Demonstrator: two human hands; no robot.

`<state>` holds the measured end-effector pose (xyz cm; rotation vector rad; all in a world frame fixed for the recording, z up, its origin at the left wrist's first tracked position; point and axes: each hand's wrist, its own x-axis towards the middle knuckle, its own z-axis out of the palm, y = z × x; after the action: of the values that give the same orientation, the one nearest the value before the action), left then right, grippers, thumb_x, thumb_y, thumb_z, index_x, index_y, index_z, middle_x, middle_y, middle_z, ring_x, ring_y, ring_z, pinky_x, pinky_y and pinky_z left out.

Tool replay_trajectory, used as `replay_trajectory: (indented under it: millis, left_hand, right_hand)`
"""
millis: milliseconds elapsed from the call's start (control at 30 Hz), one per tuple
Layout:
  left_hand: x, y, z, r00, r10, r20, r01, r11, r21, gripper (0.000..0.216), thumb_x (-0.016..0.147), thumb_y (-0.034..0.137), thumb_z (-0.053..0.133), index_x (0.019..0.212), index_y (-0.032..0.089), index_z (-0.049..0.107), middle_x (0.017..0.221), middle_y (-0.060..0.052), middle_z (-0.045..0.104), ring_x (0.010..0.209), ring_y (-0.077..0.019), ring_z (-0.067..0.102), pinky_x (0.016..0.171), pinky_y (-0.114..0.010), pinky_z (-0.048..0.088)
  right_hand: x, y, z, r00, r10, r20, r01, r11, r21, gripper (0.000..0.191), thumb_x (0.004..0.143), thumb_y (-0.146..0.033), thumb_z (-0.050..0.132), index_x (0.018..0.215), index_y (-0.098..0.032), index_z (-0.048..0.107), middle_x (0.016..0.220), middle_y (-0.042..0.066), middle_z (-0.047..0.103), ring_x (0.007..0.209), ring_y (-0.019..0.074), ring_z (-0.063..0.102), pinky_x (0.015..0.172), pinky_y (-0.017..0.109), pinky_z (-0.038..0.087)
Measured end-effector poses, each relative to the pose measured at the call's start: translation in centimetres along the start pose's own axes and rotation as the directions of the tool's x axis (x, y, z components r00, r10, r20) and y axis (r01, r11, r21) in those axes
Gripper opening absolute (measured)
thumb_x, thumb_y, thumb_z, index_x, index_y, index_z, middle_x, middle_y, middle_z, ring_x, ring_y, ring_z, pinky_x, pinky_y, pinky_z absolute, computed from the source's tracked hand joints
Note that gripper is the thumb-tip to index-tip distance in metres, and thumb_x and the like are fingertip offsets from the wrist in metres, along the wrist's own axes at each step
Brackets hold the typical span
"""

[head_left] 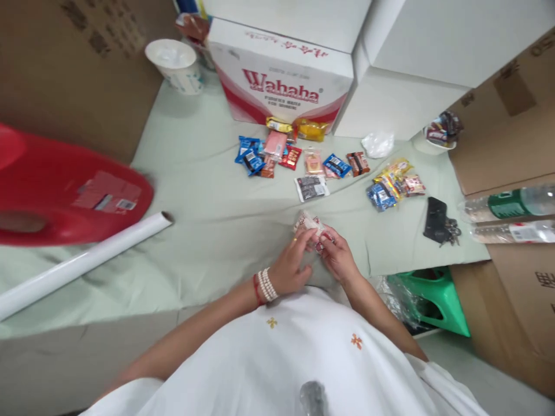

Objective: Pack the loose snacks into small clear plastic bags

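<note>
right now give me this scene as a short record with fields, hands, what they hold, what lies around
left hand: left hand, bead bracelet at the wrist, fingers on a small snack packet
right hand: right hand, gripping the same packet from the other side
surface: pale green cloth
beyond the hands: loose snack packets scattered in front of a Wahaha box
left side: red plastic tub, white paper roll, paper cup
right side: black phone with keys, two plastic bottles, green stool
</note>
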<state>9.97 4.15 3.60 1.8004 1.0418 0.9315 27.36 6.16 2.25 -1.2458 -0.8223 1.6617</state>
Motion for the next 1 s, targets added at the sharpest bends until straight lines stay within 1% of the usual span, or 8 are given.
replay_trajectory:
  millis: [133, 233, 333, 533, 667, 800, 900, 1000]
  left_hand:
    - [-1.7, -1.0, -1.9, 0.958, -0.220, -0.185, 0.208, 0.975, -0.082, 0.061, 0.080, 0.023, 0.058, 0.140, 0.025, 0.047, 0.122, -0.011, 0.061, 0.112, -0.0257, 0.064, 0.091, -0.043, 0.061]
    - [-4.0, -2.8, -4.0, 0.819, -0.452, -0.355, 0.434, 0.891, -0.132, 0.054, 0.080, 0.033, 0.064, 0.132, 0.025, 0.050, 0.114, -0.008, 0.064, 0.100, -0.0236, 0.070, 0.089, -0.043, 0.061]
    - [-6.3, -4.0, -5.3, 0.703, -0.555, -0.444, 0.524, 0.827, -0.204, 0.055, 0.073, 0.038, 0.070, 0.124, 0.025, 0.051, 0.106, -0.005, 0.065, 0.094, -0.0241, 0.070, 0.091, -0.046, 0.061]
    - [-8.7, -4.0, -5.4, 0.589, -0.576, -0.567, 0.570, 0.793, -0.213, 0.050, 0.069, 0.045, 0.072, 0.115, 0.038, 0.055, 0.105, 0.001, 0.066, 0.096, -0.0282, 0.070, 0.090, -0.054, 0.062]
    - [-9.5, -4.1, -6.0, 0.579, -0.559, -0.593, 0.622, 0.773, -0.122, 0.051, 0.073, 0.045, 0.072, 0.119, 0.028, 0.058, 0.111, -0.005, 0.064, 0.102, -0.0286, 0.070, 0.088, -0.050, 0.063]
    - [-10.0, -3.1, -7.9, 0.571, -0.473, -0.671, 0.665, 0.746, 0.040, 0.041, 0.081, 0.052, 0.066, 0.111, 0.023, 0.065, 0.098, -0.005, 0.064, 0.089, -0.0243, 0.069, 0.077, -0.040, 0.062]
    - [-8.3, -2.0, -9.7, 0.540, -0.531, -0.653, 0.707, 0.707, 0.009, 0.036, 0.095, 0.053, 0.049, 0.103, 0.023, 0.068, 0.068, 0.002, 0.062, 0.061, -0.0185, 0.062, 0.062, -0.033, 0.056]
    - [-2.9, -2.8, -12.7, 0.584, -0.429, -0.689, 0.612, 0.791, 0.026, 0.032, 0.100, 0.042, 0.044, 0.113, 0.023, 0.066, 0.072, 0.001, 0.066, 0.066, -0.0170, 0.064, 0.072, -0.031, 0.056]
  right_hand:
    - [2.1, -5.1, -9.8, 0.886, -0.260, -0.383, 0.235, 0.966, -0.111, 0.042, 0.072, -0.047, 0.084, 0.102, -0.025, 0.064, 0.090, -0.001, 0.067, 0.074, 0.0137, 0.062, 0.067, 0.026, 0.053]
    - [5.7, -10.7, -17.8, 0.719, -0.383, -0.580, 0.342, 0.922, -0.184, 0.046, 0.065, -0.040, 0.087, 0.099, -0.025, 0.059, 0.088, -0.003, 0.064, 0.071, 0.0115, 0.061, 0.063, 0.024, 0.051]
    - [10.3, -14.7, -22.0, 0.684, -0.384, -0.620, 0.211, 0.918, -0.335, 0.037, 0.069, -0.034, 0.082, 0.092, -0.023, 0.056, 0.082, -0.004, 0.060, 0.068, 0.0104, 0.058, 0.063, 0.024, 0.052]
    - [14.9, -15.0, -21.4, 0.644, -0.390, -0.658, -0.077, 0.823, -0.563, 0.022, 0.077, -0.027, 0.071, 0.095, -0.019, 0.063, 0.079, 0.001, 0.061, 0.073, 0.0190, 0.062, 0.073, 0.036, 0.057]
    - [12.8, -14.8, -20.6, 0.597, -0.495, -0.631, -0.260, 0.625, -0.737, 0.024, 0.079, -0.029, 0.072, 0.098, -0.015, 0.071, 0.109, 0.017, 0.064, 0.104, 0.0314, 0.063, 0.099, 0.049, 0.049]
    - [10.7, -15.8, -20.0, 0.582, -0.642, -0.499, -0.402, 0.307, -0.863, 0.040, 0.083, -0.032, 0.067, 0.118, -0.013, 0.070, 0.134, 0.026, 0.055, 0.109, 0.0356, 0.063, 0.093, 0.049, 0.048]
    - [10.2, -15.6, -18.3, 0.596, -0.776, -0.208, -0.196, 0.111, -0.974, 0.027, 0.086, -0.028, 0.058, 0.106, -0.017, 0.074, 0.107, 0.020, 0.069, 0.108, 0.0335, 0.065, 0.091, 0.044, 0.049]
    - [9.5, -14.0, -14.7, 0.553, -0.833, -0.010, 0.061, 0.053, -0.997, 0.023, 0.087, -0.038, 0.060, 0.098, -0.025, 0.075, 0.084, 0.013, 0.070, 0.088, 0.0316, 0.068, 0.085, 0.044, 0.052]
